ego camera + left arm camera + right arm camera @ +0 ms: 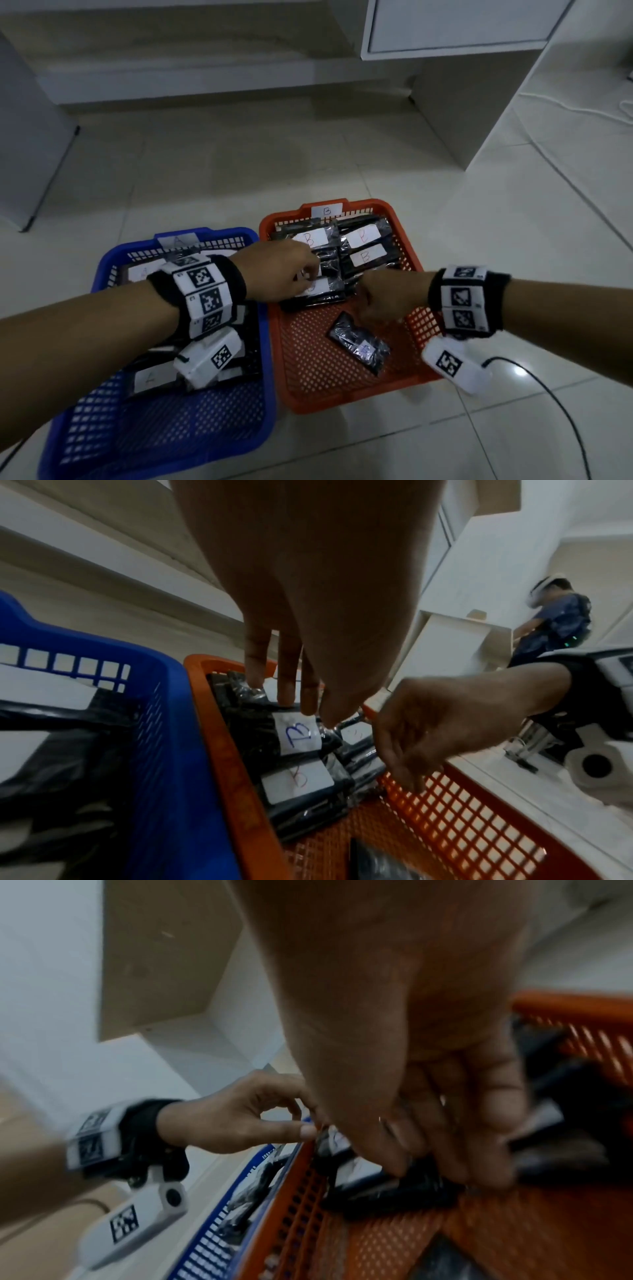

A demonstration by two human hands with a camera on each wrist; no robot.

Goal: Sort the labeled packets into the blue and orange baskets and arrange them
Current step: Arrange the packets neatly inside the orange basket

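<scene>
On the tiled floor a blue basket [188, 425] stands at the left, with black packets labelled A [147, 377] in it. An orange basket [308, 363] stands at the right, with rows of black packets labelled B [363, 238] at its far end. One loose B packet [359, 346] lies askew on its floor. My left hand [310, 274] reaches across into the orange basket; thumb and forefinger pinch the top edge of a blue-lettered B packet [298, 734]. My right hand [366, 296] curls its fingers [445, 1167] over the end of a black packet [394, 1191] at the front of the rows.
A white cabinet [445, 27] hangs over the far floor. A black cable [548, 397] runs from my right wrist across the tiles at the right. Another person [555, 623] stands in the background of the left wrist view. Both baskets' near halves show bare mesh.
</scene>
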